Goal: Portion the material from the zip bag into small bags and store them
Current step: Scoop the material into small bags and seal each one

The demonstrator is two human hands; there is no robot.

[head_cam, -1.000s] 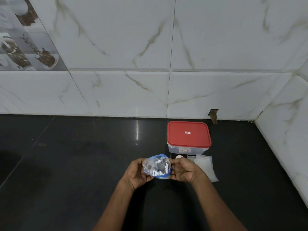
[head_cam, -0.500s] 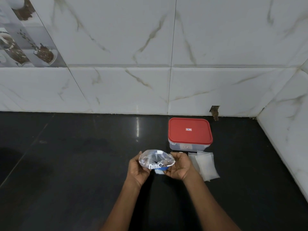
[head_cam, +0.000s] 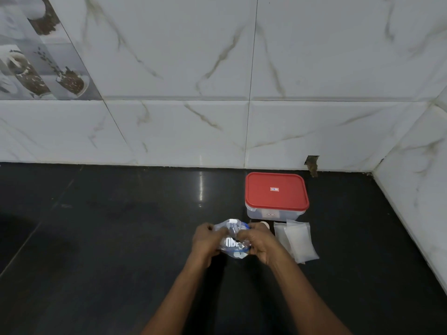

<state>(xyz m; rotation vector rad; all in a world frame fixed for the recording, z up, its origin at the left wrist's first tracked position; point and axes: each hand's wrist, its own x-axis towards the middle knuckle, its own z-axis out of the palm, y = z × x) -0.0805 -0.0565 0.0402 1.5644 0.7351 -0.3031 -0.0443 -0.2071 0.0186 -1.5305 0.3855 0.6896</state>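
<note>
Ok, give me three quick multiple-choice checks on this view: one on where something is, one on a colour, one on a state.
1. Where are the small bags?
A. On the box lid
B. On the counter in front of the box
C. Left of the hands

2. What colour is the lid?
A. Red
B. Blue
C. White

3. What is the state of the zip bag?
A. Lying flat alone
B. Inside the box
C. Gripped by both hands

Answers: 1 B, they lie beside the right hand. 2 A, plainly red. 3 C, the left hand and right hand pinch it.
</note>
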